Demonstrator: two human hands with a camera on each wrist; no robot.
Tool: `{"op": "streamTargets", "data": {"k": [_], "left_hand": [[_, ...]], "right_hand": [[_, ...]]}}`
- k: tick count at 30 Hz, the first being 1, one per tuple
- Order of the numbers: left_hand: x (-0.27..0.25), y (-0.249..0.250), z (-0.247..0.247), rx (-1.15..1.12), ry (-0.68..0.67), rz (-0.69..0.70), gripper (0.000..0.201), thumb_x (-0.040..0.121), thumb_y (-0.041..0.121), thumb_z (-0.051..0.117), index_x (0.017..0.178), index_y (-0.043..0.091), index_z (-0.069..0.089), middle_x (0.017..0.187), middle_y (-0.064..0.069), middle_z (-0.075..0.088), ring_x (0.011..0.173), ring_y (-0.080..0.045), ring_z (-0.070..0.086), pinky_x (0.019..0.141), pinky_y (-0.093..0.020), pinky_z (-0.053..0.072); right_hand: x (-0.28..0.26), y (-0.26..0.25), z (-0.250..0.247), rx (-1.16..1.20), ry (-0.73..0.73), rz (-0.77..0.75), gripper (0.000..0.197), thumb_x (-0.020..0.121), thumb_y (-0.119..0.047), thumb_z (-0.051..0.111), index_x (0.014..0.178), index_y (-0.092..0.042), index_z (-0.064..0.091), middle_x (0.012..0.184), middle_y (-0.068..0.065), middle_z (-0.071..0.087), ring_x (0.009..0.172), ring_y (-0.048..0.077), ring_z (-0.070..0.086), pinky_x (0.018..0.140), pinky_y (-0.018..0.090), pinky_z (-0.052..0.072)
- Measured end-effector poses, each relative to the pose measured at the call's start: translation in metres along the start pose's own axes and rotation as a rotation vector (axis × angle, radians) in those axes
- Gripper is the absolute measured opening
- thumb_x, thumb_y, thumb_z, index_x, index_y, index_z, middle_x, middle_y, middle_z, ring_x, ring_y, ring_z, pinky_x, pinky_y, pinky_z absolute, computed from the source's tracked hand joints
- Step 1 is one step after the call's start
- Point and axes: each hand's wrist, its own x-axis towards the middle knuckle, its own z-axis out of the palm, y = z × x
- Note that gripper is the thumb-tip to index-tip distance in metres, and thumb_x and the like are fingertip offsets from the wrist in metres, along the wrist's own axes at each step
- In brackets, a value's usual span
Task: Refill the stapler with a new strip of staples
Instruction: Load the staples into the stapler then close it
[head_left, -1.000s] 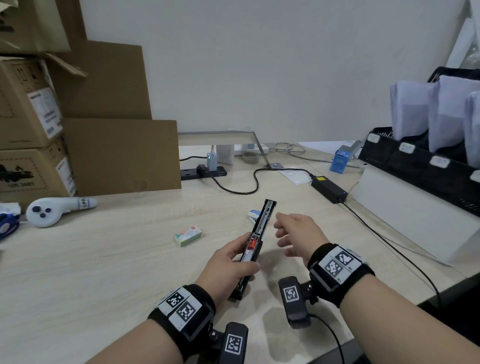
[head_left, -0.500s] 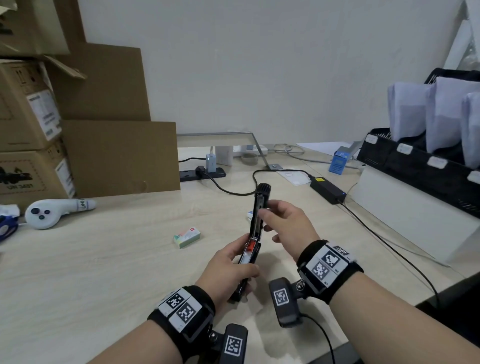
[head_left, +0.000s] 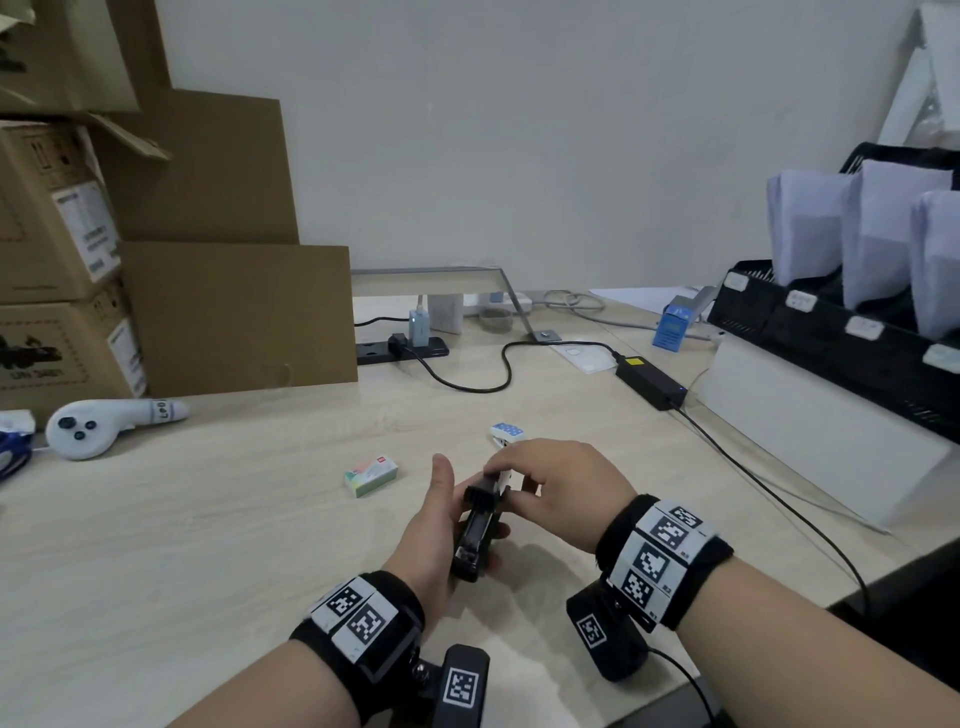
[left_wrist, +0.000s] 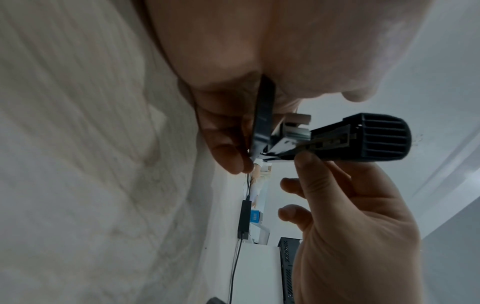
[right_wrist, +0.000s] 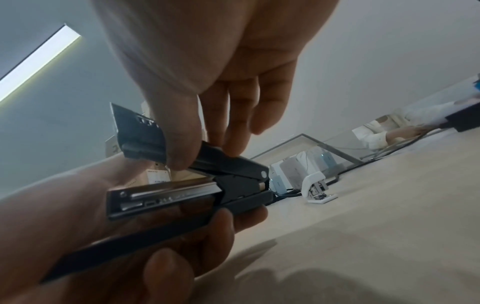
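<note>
Head view: left hand (head_left: 431, 540) grips black stapler (head_left: 475, 535) base, lower centre, above table (head_left: 208, 545). Right hand (head_left: 558, 483) pinches its top arm.
Left wrist view: cover partly raised.
Right wrist view: staple channel (right_wrist: 166, 190) exposed.

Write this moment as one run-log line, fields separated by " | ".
left hand: holds stapler base | right hand: pinches its top arm | stapler: partly open | staple box: on table

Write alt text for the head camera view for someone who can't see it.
Over a pale wooden desk, the left hand holds a black stapler while the right hand grips its raised top arm. A small staple box lies just beyond.
</note>
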Motion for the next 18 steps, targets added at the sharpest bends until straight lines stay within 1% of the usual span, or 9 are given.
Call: {"op": "streamTargets", "data": {"k": [2, 3, 6, 8, 10, 12, 14, 16, 18], "left_hand": [[0.0009, -0.0009, -0.0009, 0.002, -0.021, 0.004, 0.089, 0.076, 0.085, 0.031, 0.12, 0.023, 0.077, 0.106, -0.009, 0.078, 0.091, -0.025, 0.068, 0.06, -0.031, 0.052], [0.0009, -0.0011, -0.0015, 0.004, -0.033, 0.007, 0.088, 0.077, 0.085, 0.032, 0.12, 0.023, 0.077, 0.103, -0.008, 0.078, 0.088, -0.023, 0.068, 0.061, -0.031, 0.052], [0.0014, -0.0026, -0.0029, 0.008, -0.033, 0.016, 0.077, 0.09, 0.078, 0.033, 0.118, 0.022, 0.079, 0.095, -0.006, 0.075, 0.082, -0.02, 0.067, 0.061, -0.032, 0.05], [0.0005, -0.0022, -0.002, 0.0, -0.012, 0.018, 0.074, 0.094, 0.074, 0.034, 0.118, 0.02, 0.078, 0.093, -0.007, 0.076, 0.081, -0.021, 0.068, 0.061, -0.033, 0.05], [0.0014, -0.0028, -0.0014, -0.013, 0.027, 0.024, 0.07, 0.097, 0.069, 0.036, 0.115, 0.016, 0.078, 0.091, -0.01, 0.076, 0.081, -0.025, 0.069, 0.061, -0.034, 0.05], [0.0016, -0.0034, -0.0007, -0.026, 0.054, 0.033, 0.062, 0.099, 0.061, 0.042, 0.111, 0.013, 0.078, 0.09, -0.015, 0.076, 0.079, -0.028, 0.07, 0.061, -0.035, 0.05], [0.0028, -0.0039, -0.0011, -0.002, 0.071, 0.033, 0.052, 0.097, 0.052, 0.05, 0.108, 0.009, 0.078, 0.086, -0.017, 0.076, 0.076, -0.03, 0.068, 0.058, -0.032, 0.047], [0.0032, -0.0032, -0.0016, 0.056, 0.075, 0.032, 0.042, 0.094, 0.044, 0.056, 0.105, 0.009, 0.078, 0.082, -0.018, 0.077, 0.071, -0.029, 0.065, 0.052, -0.03, 0.042], [0.0035, -0.0019, -0.002, 0.116, 0.044, 0.05, 0.034, 0.092, 0.033, 0.054, 0.11, 0.017, 0.078, 0.079, -0.015, 0.075, 0.062, -0.025, 0.061, 0.05, -0.028, 0.039]], "right_hand": [[0.0004, 0.0007, 0.0017, -0.027, -0.001, -0.043, 0.027, 0.083, -0.019, 0.069, 0.108, -0.027, 0.072, 0.103, -0.013, 0.073, 0.091, 0.004, 0.057, 0.081, 0.026, 0.05], [0.0007, 0.0012, 0.0028, -0.043, -0.014, -0.063, 0.028, 0.082, -0.019, 0.068, 0.109, -0.028, 0.071, 0.104, -0.014, 0.073, 0.093, 0.003, 0.058, 0.082, 0.027, 0.051], [0.0015, 0.0028, 0.0046, -0.075, -0.049, -0.084, 0.03, 0.084, -0.022, 0.066, 0.113, -0.029, 0.07, 0.109, -0.014, 0.07, 0.096, 0.004, 0.059, 0.084, 0.029, 0.052], [0.0011, 0.0033, 0.0052, -0.065, -0.015, -0.094, 0.036, 0.085, -0.021, 0.067, 0.121, -0.029, 0.068, 0.114, -0.012, 0.071, 0.1, 0.005, 0.055, 0.084, 0.023, 0.048], [0.0, 0.0043, 0.0064, -0.064, 0.006, -0.126, 0.044, 0.086, -0.019, 0.065, 0.129, -0.03, 0.064, 0.116, -0.01, 0.07, 0.098, 0.006, 0.056, 0.08, 0.022, 0.047], [-0.0007, 0.0063, 0.0077, -0.042, 0.027, -0.154, 0.044, 0.086, -0.019, 0.066, 0.129, -0.028, 0.064, 0.113, -0.008, 0.069, 0.093, 0.009, 0.061, 0.078, 0.024, 0.05], [0.0001, 0.0074, 0.0074, 0.001, 0.067, -0.168, 0.036, 0.087, -0.021, 0.068, 0.123, -0.025, 0.067, 0.104, -0.011, 0.068, 0.092, 0.01, 0.061, 0.081, 0.015, 0.045], [0.0015, 0.007, 0.0065, 0.033, 0.118, -0.151, 0.028, 0.089, -0.023, 0.069, 0.117, -0.022, 0.07, 0.093, -0.025, 0.06, 0.092, 0.006, 0.057, 0.082, 0.002, 0.035], [0.0018, 0.0069, 0.0068, 0.075, 0.152, -0.077, 0.024, 0.089, -0.024, 0.068, 0.114, -0.024, 0.07, 0.089, -0.027, 0.054, 0.094, 0.004, 0.055, 0.079, 0.002, 0.034]]}}
